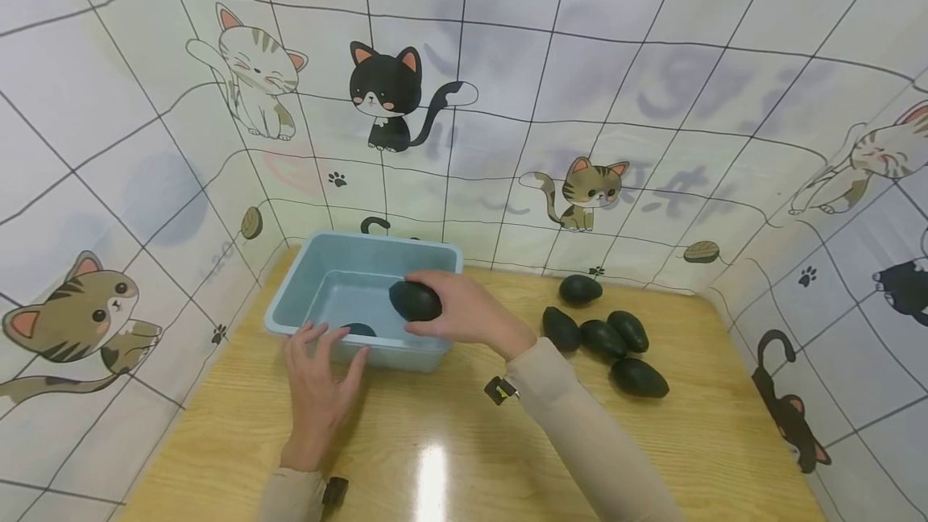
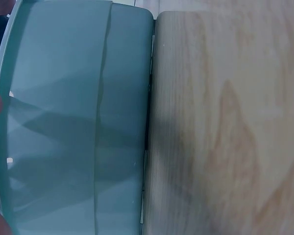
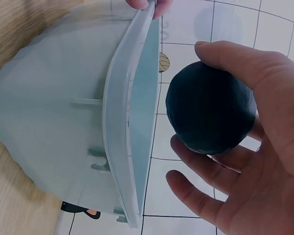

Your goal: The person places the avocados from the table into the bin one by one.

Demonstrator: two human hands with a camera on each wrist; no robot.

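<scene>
Over the pale blue plastic basin [image 1: 377, 242], my right hand [image 1: 464, 308] holds a dark avocado [image 1: 416, 301] between thumb and fingers. The right wrist view shows that avocado [image 3: 210, 107] from its rounded end, above the basin's rim [image 3: 120, 112]. My left hand [image 1: 319, 381] grips the near rim of the basin, fingers over the edge and thumb at the outer side. Another avocado [image 1: 360, 330] lies inside the basin by the near wall, partly hidden by that wall. In the left wrist view the basin's outer wall [image 2: 63, 73] fills the left side.
Several avocados lie on the wooden table [image 1: 449, 441] to the right, one [image 1: 580, 290] nearest the wall and another [image 1: 639, 378] nearest me. A cat-patterned wall covering [image 1: 500, 103] rises behind the table and along both sides.
</scene>
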